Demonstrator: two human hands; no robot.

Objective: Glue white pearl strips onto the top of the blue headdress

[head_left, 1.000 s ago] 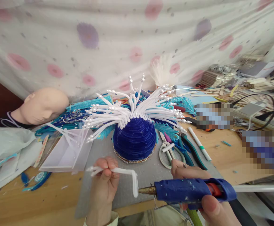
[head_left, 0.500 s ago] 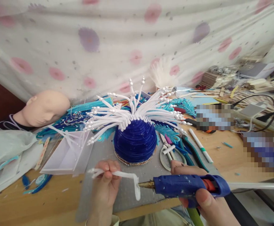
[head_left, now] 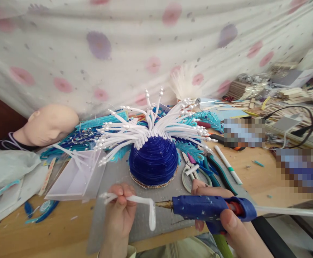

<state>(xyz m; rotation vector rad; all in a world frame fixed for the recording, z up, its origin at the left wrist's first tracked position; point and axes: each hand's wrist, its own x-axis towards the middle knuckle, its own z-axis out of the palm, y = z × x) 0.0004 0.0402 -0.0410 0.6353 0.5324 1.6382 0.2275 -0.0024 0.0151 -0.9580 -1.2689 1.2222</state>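
My left hand (head_left: 122, 208) pinches a white pipe cleaner (head_left: 140, 199) with a pearl tip; its free end bends downward and carries shiny glue. In my right hand (head_left: 227, 218) is a blue hot glue gun (head_left: 199, 207), its brass nozzle pointing left, close to the bend of the pipe cleaner. A clear glue stick sticks out of its back. Just beyond both hands stands a dark blue domed headpiece (head_left: 153, 163) with a beaded rim, topped by a fan of white pearl-tipped stems (head_left: 156, 125).
Scissors (head_left: 195, 179) and teal-handled pliers (head_left: 221, 175) lie right of the headpiece, near a white marker (head_left: 227, 164). To the left are a white tray (head_left: 70, 179) and a mannequin head (head_left: 49, 123). Craft sticks (head_left: 293, 116) and cables clutter the far right. A grey mat (head_left: 102, 215) lies underneath.
The glue gun's nozzle has moved up along the pipe cleaner's bent end toward the bend. More shiny glue shows on that end. My left hand keeps its pinch.
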